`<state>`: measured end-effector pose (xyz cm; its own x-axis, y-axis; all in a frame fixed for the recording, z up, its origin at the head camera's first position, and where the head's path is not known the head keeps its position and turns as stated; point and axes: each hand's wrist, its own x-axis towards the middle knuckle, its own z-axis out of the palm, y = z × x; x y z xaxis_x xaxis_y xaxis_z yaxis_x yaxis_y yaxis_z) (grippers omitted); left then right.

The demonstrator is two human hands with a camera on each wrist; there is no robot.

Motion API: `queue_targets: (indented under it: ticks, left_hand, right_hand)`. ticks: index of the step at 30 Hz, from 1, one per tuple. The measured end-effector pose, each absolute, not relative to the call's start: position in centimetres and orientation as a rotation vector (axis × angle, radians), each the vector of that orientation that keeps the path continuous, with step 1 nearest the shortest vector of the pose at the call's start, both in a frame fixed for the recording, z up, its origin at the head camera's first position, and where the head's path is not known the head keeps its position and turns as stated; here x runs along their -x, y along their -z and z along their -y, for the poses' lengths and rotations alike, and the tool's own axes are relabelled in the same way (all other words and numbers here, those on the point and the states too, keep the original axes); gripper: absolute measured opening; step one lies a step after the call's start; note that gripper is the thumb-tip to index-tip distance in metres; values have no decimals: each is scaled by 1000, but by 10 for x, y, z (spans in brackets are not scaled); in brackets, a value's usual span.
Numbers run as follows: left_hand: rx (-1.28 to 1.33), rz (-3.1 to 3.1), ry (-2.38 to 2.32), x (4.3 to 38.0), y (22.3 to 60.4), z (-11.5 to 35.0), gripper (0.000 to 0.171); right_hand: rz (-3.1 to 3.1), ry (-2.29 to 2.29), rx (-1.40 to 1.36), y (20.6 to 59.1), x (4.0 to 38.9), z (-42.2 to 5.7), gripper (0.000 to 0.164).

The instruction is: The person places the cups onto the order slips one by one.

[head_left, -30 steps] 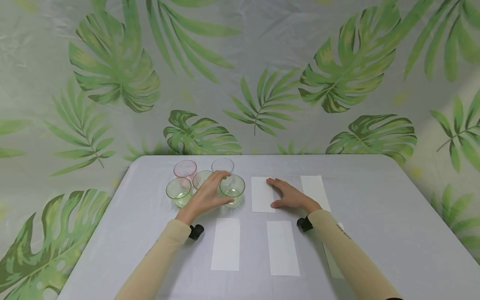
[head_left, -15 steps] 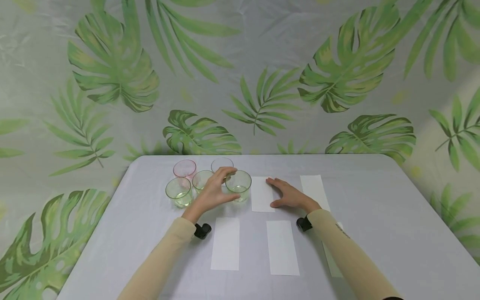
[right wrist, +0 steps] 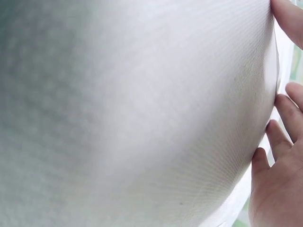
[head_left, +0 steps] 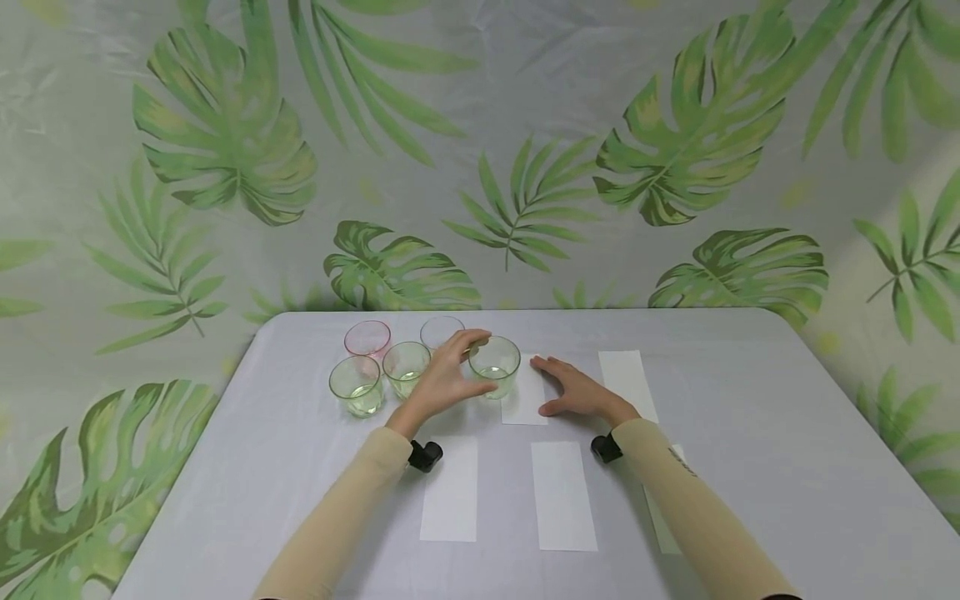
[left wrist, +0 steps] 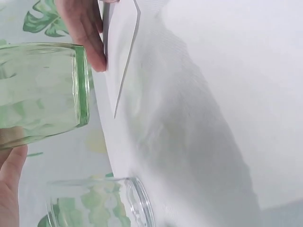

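My left hand (head_left: 441, 385) grips a green-tinted glass (head_left: 497, 367) by its side, thumb at the near side and fingers at the far side. In the left wrist view the same glass (left wrist: 40, 92) is lifted off the table, with a thin fingertip contact showing at its wall. Below it in the head view lies a white paper rectangle (head_left: 517, 410). My right hand (head_left: 581, 395) rests at that paper's right edge with fingers spread, holding nothing. In the right wrist view its fingertips (right wrist: 279, 137) touch down near the paper.
Left of my left hand stand a pink glass (head_left: 367, 340), a clear glass (head_left: 441, 331) and two more green glasses, one nearer (head_left: 357, 388) and one behind the wrist (head_left: 406, 367). Other white papers lie at front left (head_left: 450, 504), front middle (head_left: 564, 500) and back right (head_left: 628, 375).
My left hand has lifted the green glass and carried it right and slightly away, from beside the other glasses to over the paper. The right hand has stayed in place.
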<state>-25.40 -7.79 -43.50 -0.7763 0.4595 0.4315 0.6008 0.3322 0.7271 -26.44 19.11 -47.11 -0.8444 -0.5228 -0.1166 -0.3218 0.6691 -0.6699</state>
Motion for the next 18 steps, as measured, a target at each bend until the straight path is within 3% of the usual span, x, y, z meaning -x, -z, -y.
queue_targets:
  ticks: [18]
  left_hand:
    - [932, 2492, 1537, 267, 444, 44, 73]
  right_hand:
    - [-2606, 913, 637, 472, 267, -191, 88]
